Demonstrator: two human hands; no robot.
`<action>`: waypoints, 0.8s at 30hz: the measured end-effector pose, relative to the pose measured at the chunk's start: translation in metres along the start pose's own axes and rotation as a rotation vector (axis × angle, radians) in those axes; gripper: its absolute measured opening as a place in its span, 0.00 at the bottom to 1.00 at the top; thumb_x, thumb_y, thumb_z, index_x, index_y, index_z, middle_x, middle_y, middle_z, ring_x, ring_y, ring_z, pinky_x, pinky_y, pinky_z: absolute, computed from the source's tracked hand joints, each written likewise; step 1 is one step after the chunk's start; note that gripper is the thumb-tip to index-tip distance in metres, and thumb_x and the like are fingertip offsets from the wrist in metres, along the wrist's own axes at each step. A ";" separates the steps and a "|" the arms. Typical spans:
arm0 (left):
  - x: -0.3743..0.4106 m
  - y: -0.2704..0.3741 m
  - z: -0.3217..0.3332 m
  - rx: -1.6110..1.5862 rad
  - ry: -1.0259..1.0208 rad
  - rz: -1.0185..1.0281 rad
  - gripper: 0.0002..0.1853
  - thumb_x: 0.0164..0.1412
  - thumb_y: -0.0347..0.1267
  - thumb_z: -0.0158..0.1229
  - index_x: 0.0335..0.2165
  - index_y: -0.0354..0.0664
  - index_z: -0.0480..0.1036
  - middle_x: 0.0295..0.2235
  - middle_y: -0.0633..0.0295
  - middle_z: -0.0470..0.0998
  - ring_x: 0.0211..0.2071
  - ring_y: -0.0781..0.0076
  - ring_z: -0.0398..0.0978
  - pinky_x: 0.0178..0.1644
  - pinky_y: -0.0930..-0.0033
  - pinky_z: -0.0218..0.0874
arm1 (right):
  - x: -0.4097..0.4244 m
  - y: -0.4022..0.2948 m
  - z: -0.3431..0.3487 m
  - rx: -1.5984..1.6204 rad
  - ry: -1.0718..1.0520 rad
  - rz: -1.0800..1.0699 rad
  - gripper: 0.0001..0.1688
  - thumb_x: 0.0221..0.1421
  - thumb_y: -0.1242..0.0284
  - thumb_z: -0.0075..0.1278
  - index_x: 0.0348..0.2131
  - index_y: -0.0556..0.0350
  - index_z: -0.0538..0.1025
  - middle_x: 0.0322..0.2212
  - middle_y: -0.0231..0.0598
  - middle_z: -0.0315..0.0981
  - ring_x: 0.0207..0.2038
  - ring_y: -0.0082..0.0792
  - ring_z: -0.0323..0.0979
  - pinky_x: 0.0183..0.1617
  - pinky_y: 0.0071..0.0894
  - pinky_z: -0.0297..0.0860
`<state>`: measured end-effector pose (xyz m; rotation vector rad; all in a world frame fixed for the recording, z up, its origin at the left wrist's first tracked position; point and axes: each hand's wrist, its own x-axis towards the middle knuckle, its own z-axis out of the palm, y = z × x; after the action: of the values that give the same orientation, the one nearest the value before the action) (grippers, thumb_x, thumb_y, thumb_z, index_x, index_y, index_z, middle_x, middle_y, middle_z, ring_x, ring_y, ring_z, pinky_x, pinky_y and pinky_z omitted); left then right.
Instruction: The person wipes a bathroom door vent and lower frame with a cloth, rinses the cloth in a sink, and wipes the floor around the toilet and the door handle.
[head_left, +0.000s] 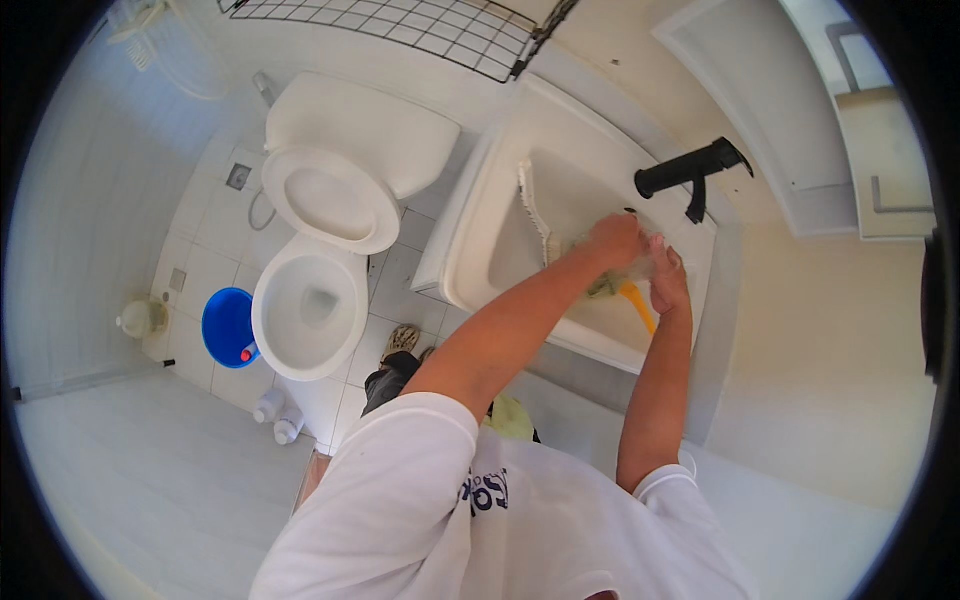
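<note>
Both hands are over the white washbasin (469, 247), below the black faucet (679, 171). My left hand (619, 240) has curled fingers and meets a clear, blurred patch that may be water or thin plastic. On the other side of this patch is my right hand (667, 276), its fingers raised; whether either hand grips anything is unclear. Beneath them in the basin lie a yellow-orange handle (639, 306) and a greenish item (602, 285), both partly hidden. A white long-handled brush (529, 196) rests against the basin's left inner side.
Left of the basin stands a white toilet (274, 349) with its lid (330, 201) raised. Beside it are a blue bucket (225, 326) and white bottles (288, 426) on the tiled floor. A black wire rack (420, 30) hangs above; a drawer cabinet (885, 157) is at right.
</note>
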<state>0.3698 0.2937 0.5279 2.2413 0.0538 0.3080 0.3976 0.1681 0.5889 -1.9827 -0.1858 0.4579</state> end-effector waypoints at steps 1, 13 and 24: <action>0.008 -0.001 0.003 0.108 0.058 0.071 0.13 0.52 0.41 0.50 0.32 0.47 0.74 0.31 0.57 0.74 0.34 0.55 0.72 0.38 0.57 0.63 | 0.009 0.015 -0.005 0.071 -0.005 -0.002 0.22 0.51 0.64 0.50 0.41 0.62 0.70 0.35 0.34 0.70 0.39 0.25 0.64 0.46 0.25 0.59; -0.011 0.021 -0.024 -0.507 0.144 -0.145 0.27 0.52 0.54 0.47 0.28 0.38 0.71 0.26 0.49 0.72 0.31 0.49 0.70 0.36 0.58 0.59 | -0.004 -0.014 -0.006 -0.008 0.106 -0.132 0.18 0.52 0.69 0.49 0.41 0.63 0.69 0.35 0.34 0.69 0.37 0.23 0.64 0.42 0.24 0.61; -0.014 0.011 0.003 -0.373 -0.113 -0.003 0.22 0.50 0.42 0.51 0.42 0.43 0.66 0.39 0.55 0.71 0.44 0.56 0.66 0.49 0.62 0.56 | -0.035 -0.070 -0.041 0.356 0.313 -0.223 0.15 0.54 0.66 0.48 0.34 0.63 0.70 0.27 0.34 0.70 0.30 0.23 0.67 0.35 0.22 0.65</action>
<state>0.3564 0.2827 0.5313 1.8839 -0.0563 0.1719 0.3865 0.1535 0.6750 -1.6343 -0.1168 0.0287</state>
